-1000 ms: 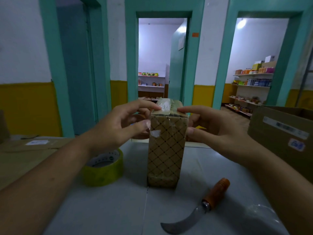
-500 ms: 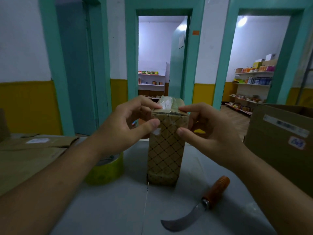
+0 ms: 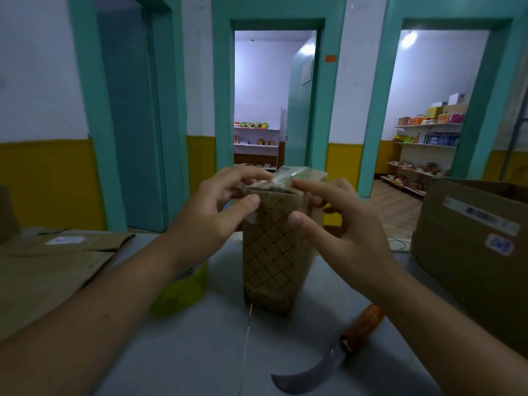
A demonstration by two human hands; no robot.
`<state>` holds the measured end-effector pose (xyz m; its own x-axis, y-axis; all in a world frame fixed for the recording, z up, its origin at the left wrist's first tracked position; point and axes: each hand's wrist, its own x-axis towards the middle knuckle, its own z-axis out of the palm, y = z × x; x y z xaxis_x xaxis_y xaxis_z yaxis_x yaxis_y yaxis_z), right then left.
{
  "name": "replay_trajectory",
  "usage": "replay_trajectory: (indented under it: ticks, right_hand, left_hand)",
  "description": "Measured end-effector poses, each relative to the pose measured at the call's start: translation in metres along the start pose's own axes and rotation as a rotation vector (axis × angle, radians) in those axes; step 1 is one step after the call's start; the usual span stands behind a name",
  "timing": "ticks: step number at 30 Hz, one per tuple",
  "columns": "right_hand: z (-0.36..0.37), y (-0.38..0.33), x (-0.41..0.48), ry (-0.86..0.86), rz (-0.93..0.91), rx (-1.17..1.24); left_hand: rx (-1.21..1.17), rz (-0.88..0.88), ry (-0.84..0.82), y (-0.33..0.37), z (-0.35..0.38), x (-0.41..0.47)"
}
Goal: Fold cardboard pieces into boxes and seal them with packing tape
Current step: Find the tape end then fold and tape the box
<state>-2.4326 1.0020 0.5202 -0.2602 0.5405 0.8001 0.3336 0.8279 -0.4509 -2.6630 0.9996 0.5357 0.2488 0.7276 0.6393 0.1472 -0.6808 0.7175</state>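
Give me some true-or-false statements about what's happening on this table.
1. The left hand and right hand both pinch the top of the patterned box. True.
2. The patterned box lies flat on the table. False: it stands upright.
3. The knife lies on the table, touched by neither hand. True.
4. The tape roll sits right of the patterned box. False: it sits left of it, partly behind the left forearm.

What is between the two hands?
The head view shows the patterned box standing between the left hand and right hand, both holding its taped top.
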Motion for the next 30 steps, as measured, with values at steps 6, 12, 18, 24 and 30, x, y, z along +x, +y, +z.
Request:
replay_trajectory:
  ticks: [6,12,18,24,30]
  right_hand:
    - [0.0,-0.014,0.003,-0.031,-0.044,0.016]
    - [-0.047,0.016,0.018,0.365,0.216,-0.186]
    - [-0.067,0.023,0.015,-0.105,0.613,0.526]
    - [-0.051,0.014,0.011,-0.164,0.346,0.251]
    - [-0.037,0.004,0.006,-0.227,0.241,0.279]
  left_hand:
    - [0.194,-0.015,0.107,-0.002,0.017,-0.004]
    - [-0.06,0.043,0.041,-0.002,0.009,-0.004]
    - [-0.101,0.006,-0.114,-0.002,-0.018,0.0]
    - [0.362,0.057,0.165,-0.016,-0.015,0.008]
    - [0.681,0.23,0.141,-0.019,-0.01,0.007]
